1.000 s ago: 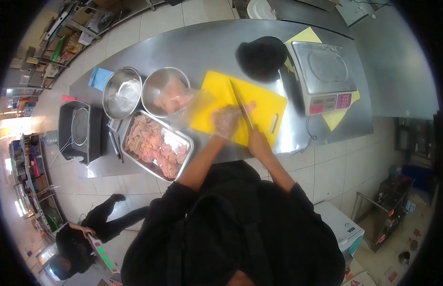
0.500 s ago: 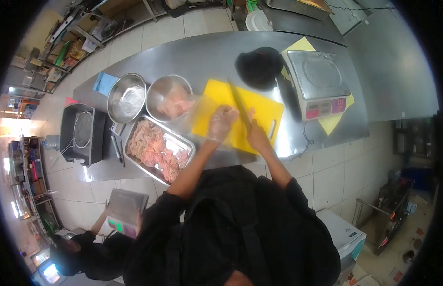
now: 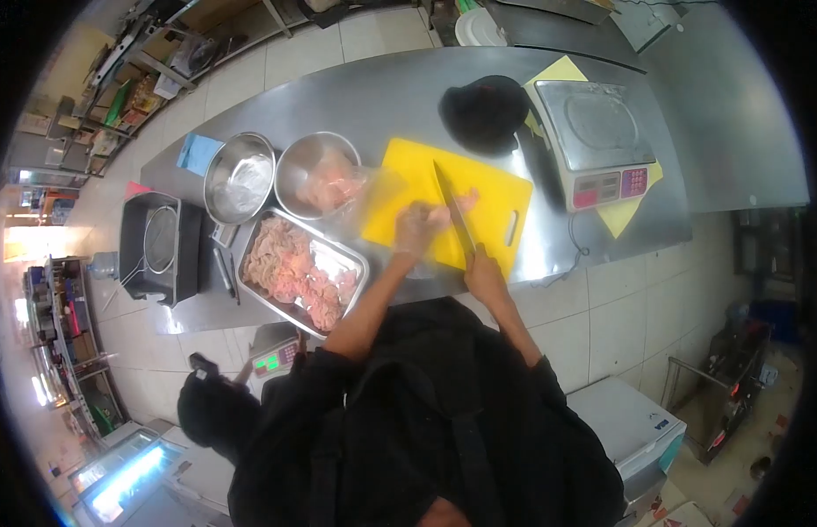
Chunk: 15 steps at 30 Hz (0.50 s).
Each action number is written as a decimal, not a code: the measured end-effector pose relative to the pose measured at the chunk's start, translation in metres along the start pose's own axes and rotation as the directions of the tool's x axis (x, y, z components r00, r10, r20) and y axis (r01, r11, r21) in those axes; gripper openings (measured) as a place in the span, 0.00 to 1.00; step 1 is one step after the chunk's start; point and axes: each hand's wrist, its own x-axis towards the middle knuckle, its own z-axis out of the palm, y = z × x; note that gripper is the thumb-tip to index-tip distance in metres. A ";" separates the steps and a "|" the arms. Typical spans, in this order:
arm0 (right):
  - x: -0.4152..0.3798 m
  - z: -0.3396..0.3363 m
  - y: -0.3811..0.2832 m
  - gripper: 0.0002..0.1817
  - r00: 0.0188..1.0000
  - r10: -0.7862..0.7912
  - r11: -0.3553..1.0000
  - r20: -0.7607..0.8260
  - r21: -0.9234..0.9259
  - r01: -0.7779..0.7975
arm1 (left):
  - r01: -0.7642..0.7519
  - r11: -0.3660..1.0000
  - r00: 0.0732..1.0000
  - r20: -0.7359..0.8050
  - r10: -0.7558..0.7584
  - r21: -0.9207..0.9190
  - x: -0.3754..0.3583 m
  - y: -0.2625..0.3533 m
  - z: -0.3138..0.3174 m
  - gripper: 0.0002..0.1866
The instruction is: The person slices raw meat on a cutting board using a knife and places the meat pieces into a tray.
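Note:
On the yellow cutting board (image 3: 408,162), my left hand (image 3: 415,230), in a clear plastic glove, is closed on a piece of raw meat (image 3: 439,216). My right hand (image 3: 485,272) grips a knife (image 3: 452,207) by its handle, its blade slanting across the board just right of that piece. Beyond the blade lies a small cut bit of meat (image 3: 468,200). Left of the board, a steel bowl (image 3: 290,158) holds larger pink raw meat in a clear plastic bag (image 3: 360,198). Nearer me, a steel tray (image 3: 360,279) carries a heap of meat pieces (image 3: 281,263).
A second steel bowl (image 3: 220,189) and a grey bin (image 3: 184,250) with a strainer stand at left. At right are a weighing scale (image 3: 595,132) and a black rounded thing (image 3: 486,114). A co-worker in black (image 3: 215,408) is beside another scale (image 3: 275,358), lower left.
The knife and my right hand have shifted slightly down and right in view. More of the meat beyond the blade shows. The co-worker and their scale have moved right, closer to the table.

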 end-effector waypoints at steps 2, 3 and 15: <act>0.002 0.000 0.004 0.17 1.000 0.005 1.000 -0.002 -0.008 -0.005 | 0.078 0.995 0.997 -0.007 -0.079 -0.067 -0.002 -0.005 0.000 0.17; 0.005 0.000 0.005 0.16 1.000 0.003 1.000 0.001 -0.025 -0.003 | -0.046 0.999 0.998 0.050 0.045 0.021 -0.003 -0.020 0.007 0.17; 0.039 0.001 0.035 0.23 0.905 -0.415 0.883 0.098 -0.196 0.426 | -0.404 0.898 0.912 -0.143 0.383 -0.174 -0.032 -0.011 0.000 0.04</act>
